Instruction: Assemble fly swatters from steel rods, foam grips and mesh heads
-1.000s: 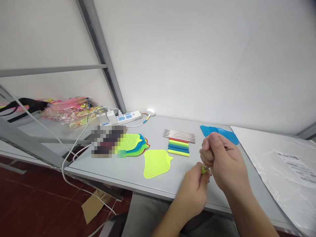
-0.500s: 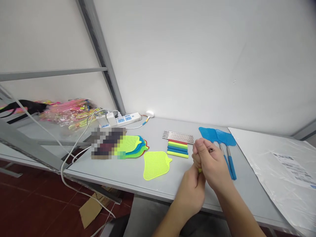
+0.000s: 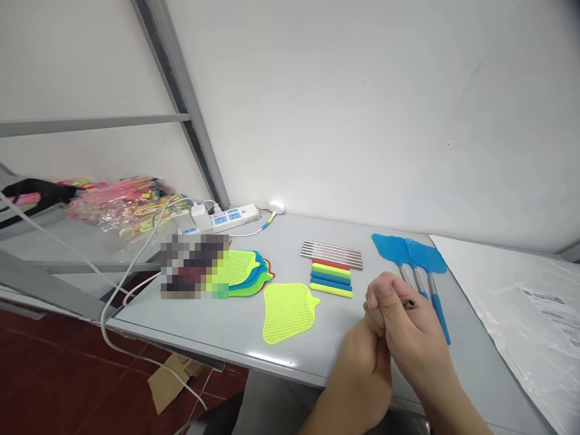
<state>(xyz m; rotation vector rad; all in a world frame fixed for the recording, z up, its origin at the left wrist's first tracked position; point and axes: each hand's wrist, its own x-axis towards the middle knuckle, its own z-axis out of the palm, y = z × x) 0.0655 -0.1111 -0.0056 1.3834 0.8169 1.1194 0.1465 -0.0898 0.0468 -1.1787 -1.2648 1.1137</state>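
My right hand [image 3: 414,329] is closed round a metal tube [image 3: 410,304], whose dark hollow end pokes out by the thumb. Below and against it, my left hand [image 3: 365,362] is a closed fist. What the left fingers hold is hidden now; a bit of yellow grip showed between the hands a moment ago. A yellow perforated fly swatter head [image 3: 290,313] lies flat to the left of my hands. Several foam handle grips [image 3: 330,281] in red, yellow, green and blue lie side by side, with several bare metal tubes [image 3: 333,254] behind them.
Blue fly swatters [image 3: 414,252] with handles lie at the right, beside white plastic packaging [image 3: 507,302]. Coloured swatter heads [image 3: 242,269] are stacked left, by a blurred patch. Behind stand a power strip [image 3: 226,219] and trailing cables. Bagged colourful goods [image 3: 131,205] lie far left.
The view has shifted slightly, and both joined hands appear lower and further right. The tube's end shows more clearly; the yellow bit between my hands is no longer visible.
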